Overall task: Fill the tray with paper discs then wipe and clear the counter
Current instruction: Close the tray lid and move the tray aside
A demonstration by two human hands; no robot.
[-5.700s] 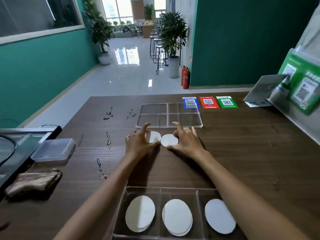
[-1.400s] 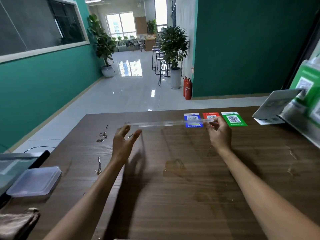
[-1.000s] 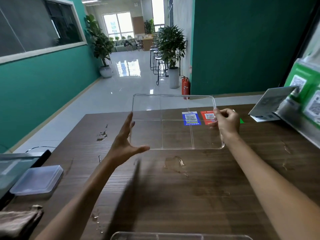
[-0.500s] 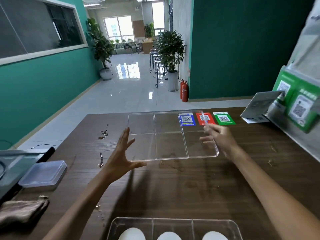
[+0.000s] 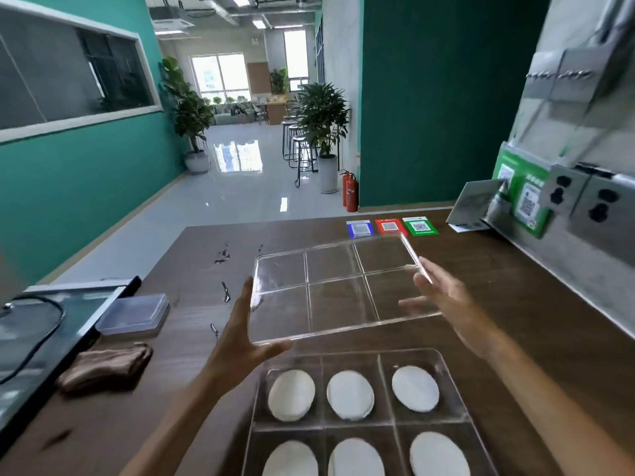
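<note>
An empty clear tray [image 5: 343, 333] with six compartments hangs tilted above the wooden counter [image 5: 498, 304]. My left hand [image 5: 237, 334] supports its near left corner, fingers straight along the left edge and thumb below the near edge. My right hand [image 5: 443, 297] pinches the right edge, thumb on top and fingers underneath. Closer to me a second clear tray [image 5: 350, 353] rests on the counter. Each of its six compartments holds a white paper disc [image 5: 349, 395].
A brown cloth [image 5: 103, 369] and a small lidded plastic box [image 5: 134, 314] lie at the left beside a black device [image 5: 44, 324]. Wet spots [image 5: 223, 255] mark the counter's far left. Three QR stickers [image 5: 390, 226] sit at the back. Wall sockets [image 5: 584, 201] stand on the right.
The empty tray, held upright a second ago, has tipped flatter and come down and nearer to me between both hands. The filled tray has come fully into view.
</note>
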